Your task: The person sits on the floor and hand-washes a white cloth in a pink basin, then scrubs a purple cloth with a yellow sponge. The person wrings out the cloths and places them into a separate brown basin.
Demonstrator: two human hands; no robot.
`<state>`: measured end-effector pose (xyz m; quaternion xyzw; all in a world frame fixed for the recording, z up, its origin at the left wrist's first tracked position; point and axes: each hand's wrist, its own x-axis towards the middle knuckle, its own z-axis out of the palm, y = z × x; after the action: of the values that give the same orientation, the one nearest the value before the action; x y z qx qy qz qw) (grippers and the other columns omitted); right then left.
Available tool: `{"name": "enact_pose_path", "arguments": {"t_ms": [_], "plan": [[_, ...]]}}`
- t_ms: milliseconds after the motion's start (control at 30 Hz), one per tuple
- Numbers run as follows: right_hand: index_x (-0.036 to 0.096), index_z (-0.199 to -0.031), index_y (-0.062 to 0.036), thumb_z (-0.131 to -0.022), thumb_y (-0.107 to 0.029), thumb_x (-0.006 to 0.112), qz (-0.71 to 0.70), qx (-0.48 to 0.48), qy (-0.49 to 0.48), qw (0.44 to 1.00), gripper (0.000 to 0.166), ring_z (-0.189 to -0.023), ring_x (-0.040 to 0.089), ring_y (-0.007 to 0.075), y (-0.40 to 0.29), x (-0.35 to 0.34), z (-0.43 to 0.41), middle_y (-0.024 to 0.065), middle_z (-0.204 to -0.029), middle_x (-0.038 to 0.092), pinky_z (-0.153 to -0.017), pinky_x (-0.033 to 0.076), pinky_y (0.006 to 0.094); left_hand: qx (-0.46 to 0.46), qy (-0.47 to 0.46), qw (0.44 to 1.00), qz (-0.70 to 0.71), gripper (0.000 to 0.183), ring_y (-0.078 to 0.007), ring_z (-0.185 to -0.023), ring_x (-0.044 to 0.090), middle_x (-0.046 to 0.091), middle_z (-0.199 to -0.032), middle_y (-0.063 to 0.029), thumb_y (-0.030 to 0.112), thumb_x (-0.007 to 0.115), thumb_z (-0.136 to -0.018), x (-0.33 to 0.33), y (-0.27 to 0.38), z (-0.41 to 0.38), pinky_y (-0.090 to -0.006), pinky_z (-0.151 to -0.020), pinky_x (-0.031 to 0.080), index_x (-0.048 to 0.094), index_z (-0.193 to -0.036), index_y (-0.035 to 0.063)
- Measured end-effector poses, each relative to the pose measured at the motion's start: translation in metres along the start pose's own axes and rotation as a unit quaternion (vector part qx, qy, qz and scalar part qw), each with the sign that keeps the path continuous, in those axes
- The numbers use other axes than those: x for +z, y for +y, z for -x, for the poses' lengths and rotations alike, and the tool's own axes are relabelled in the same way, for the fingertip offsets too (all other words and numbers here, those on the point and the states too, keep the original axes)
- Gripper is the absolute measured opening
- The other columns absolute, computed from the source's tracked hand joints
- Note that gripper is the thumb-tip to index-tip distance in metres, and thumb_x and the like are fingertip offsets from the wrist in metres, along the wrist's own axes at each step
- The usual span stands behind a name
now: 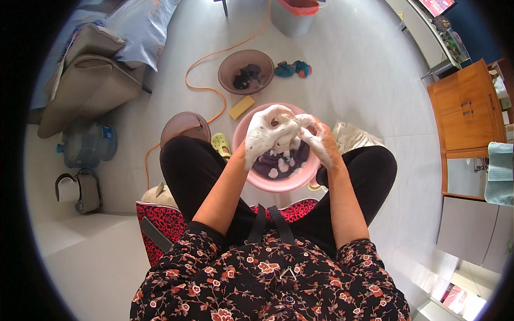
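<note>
Thick white suds cover my left hand [268,130] and my right hand [318,136], which meet above a pink plastic basin [278,186]. Between them they grip a small foam-covered cloth [287,140]; its shape is mostly hidden by lather. Dark purple wet fabric [277,162] with blobs of foam lies in the basin, between my knees. A yellow bar [241,107], soap or a sponge, rests on the floor just beyond the basin's left side. Off-white folded fabric [355,136] lies to the right, close to my right knee.
A brown basin [225,64] with dark cloths stands ahead, teal cloths [293,69] beside it. An orange hose or cord [190,72] winds over the floor near a brown round basin or lid [180,127] and a yellow-green clog [219,143]. A grey bin [291,25] stands farther ahead.
</note>
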<state>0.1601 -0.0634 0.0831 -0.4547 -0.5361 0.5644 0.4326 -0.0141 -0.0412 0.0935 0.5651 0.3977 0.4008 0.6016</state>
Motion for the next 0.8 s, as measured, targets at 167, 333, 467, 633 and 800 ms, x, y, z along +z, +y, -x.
{"name": "enact_pose_path", "arguments": {"t_ms": [167, 333, 467, 633, 800], "plan": [[0.056, -0.095, -0.0025, -0.079, -0.008, 0.06, -0.053, 0.019, -0.019, 0.998, 0.017, -0.082, 0.05, 0.0068, -0.017, -0.016, -0.003, 0.0006, -0.089, 0.055, -0.075, 0.043, 0.0222, -0.015, -0.059, 0.998, 0.016, 0.027, -0.0071, -0.078, 0.055, 0.058, -0.086, -0.0021, 0.008, 0.067, -0.074, -0.008, 0.03, 0.001, -0.0219, -0.07, 0.046, 0.056, -0.097, 0.0013], [0.053, -0.09, -0.0015, -0.082, -0.009, 0.058, -0.233, -0.042, -0.005, 0.972, 0.012, -0.079, 0.052, 0.0113, -0.027, -0.028, -0.012, 0.0041, -0.084, 0.055, -0.072, 0.044, 0.0251, -0.064, -0.131, 0.984, -0.102, 0.026, -0.008, -0.077, 0.054, 0.059, -0.086, -0.0033, 0.01, 0.068, -0.074, -0.027, 0.044, -0.014, -0.0222, -0.069, 0.045, 0.056, -0.095, 0.0001], [0.052, -0.09, -0.0026, -0.083, -0.013, 0.054, -0.301, -0.008, -0.042, 0.953, 0.012, -0.083, 0.053, 0.0126, -0.047, -0.022, -0.014, 0.0043, -0.083, 0.055, -0.078, 0.042, 0.0249, 0.125, -0.019, 0.983, -0.134, 0.02, -0.0114, -0.071, 0.054, 0.057, -0.08, -0.0051, 0.012, 0.068, -0.071, -0.026, 0.026, -0.029, -0.0255, -0.063, 0.045, 0.056, -0.084, 0.0029], [0.048, -0.087, -0.0036, -0.081, -0.008, 0.049, -0.37, -0.016, -0.05, 0.928, 0.007, -0.077, 0.052, 0.0106, -0.035, -0.028, -0.028, 0.0043, -0.082, 0.055, -0.071, 0.043, 0.0251, 0.057, -0.09, 0.946, -0.305, 0.019, -0.014, -0.067, 0.055, 0.057, -0.075, -0.006, 0.006, 0.068, -0.07, -0.007, 0.038, -0.023, -0.0284, -0.06, 0.046, 0.055, -0.083, 0.0029], [0.048, -0.089, -0.0051, -0.08, -0.013, 0.053, -0.272, 0.008, -0.058, 0.961, 0.012, -0.076, 0.05, 0.0084, -0.033, -0.026, -0.027, 0.002, -0.08, 0.052, -0.068, 0.041, 0.0217, -0.126, -0.229, 0.965, -0.016, 0.023, -0.0106, -0.086, 0.053, 0.057, -0.087, -0.0022, 0.022, 0.059, -0.084, -0.008, 0.043, -0.022, -0.0267, -0.077, 0.042, 0.056, -0.095, 0.0019]]}}
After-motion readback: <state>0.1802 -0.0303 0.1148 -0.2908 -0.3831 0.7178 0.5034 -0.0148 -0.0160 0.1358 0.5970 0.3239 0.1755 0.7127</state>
